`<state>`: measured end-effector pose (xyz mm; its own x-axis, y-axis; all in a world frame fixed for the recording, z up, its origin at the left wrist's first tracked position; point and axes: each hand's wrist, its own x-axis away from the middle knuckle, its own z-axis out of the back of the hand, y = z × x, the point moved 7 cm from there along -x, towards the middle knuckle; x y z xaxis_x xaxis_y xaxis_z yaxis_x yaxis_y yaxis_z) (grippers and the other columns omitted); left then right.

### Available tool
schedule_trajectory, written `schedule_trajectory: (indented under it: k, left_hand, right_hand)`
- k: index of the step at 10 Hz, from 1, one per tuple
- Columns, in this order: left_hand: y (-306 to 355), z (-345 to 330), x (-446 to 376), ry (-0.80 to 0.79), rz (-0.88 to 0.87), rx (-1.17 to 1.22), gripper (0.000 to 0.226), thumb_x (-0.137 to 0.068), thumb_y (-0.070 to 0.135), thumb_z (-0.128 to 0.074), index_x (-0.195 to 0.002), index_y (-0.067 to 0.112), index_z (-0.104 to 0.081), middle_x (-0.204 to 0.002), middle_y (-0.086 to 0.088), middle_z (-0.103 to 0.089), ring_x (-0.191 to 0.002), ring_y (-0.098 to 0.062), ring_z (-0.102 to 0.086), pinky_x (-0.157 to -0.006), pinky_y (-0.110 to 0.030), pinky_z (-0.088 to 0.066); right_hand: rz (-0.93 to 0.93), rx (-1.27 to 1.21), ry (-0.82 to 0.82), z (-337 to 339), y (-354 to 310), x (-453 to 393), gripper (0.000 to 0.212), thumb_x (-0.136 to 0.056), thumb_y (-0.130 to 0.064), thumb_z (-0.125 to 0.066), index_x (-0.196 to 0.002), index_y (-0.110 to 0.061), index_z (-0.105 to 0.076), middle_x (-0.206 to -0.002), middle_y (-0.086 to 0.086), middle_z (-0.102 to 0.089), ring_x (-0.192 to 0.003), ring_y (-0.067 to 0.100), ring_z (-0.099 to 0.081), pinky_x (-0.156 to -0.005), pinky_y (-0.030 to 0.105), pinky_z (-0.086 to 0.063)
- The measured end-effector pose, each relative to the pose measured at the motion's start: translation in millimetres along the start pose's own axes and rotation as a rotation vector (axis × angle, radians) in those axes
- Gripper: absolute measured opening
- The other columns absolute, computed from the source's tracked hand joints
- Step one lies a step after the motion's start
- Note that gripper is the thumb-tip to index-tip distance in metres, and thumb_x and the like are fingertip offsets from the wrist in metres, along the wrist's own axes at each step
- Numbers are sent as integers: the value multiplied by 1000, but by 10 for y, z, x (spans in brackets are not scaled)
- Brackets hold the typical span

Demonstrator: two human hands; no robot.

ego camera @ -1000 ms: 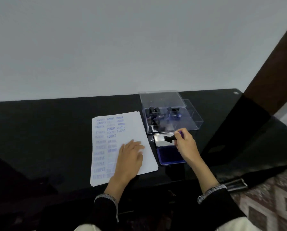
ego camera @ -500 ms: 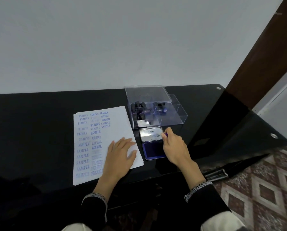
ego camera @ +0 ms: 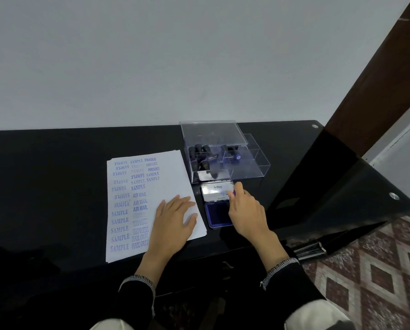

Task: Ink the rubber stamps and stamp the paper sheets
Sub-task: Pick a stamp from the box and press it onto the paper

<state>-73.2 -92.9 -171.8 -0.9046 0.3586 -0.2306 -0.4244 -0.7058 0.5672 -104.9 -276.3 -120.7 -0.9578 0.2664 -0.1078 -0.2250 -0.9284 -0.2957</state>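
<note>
Stamp [ego camera: 234, 193], barely visible, was pinched in right hand [ego camera: 245, 210] over the ink pad [ego camera: 219, 216] at 3 o'clock of the paper sheets [ego camera: 149, 201], left hand [ego camera: 175, 217] spread flat on them; press squarely, lift straight.

Desk [ego camera: 56, 177]: glossy black. Paper [ego camera: 173, 177]: white, rows of blue stamped words, some faded. Ink pad [ego camera: 217, 216]: deep blue, lid [ego camera: 214, 190] silver with dark lettering. Box [ego camera: 251, 163]: clear plastic, stamps [ego camera: 200, 154] inside black with blue-purple traces. Sleeves [ego camera: 137, 296]: black, cuffs trimmed in white stitching. Floor [ego camera: 375, 270]: maroon and cream diamond pattern. Wall [ego camera: 175, 55]: plain pale grey. Door frame [ego camera: 375, 75]: dark brown.
</note>
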Motion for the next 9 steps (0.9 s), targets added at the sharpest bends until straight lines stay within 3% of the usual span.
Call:
schedule_trajectory:
  k: [9]
  left_hand:
    - [-10,-1,-10,6,11,5,36,-98,38,-46,-133,31,-54,-146,17,-42,-142,-2,-21,-117,-24,5]
  right_hand:
    - [-13,28,41,-66,-13,-72,21,-103,-31,-28,-108,-14,-39,-80,0,-51,-62,19,-44,-56,32,-33]
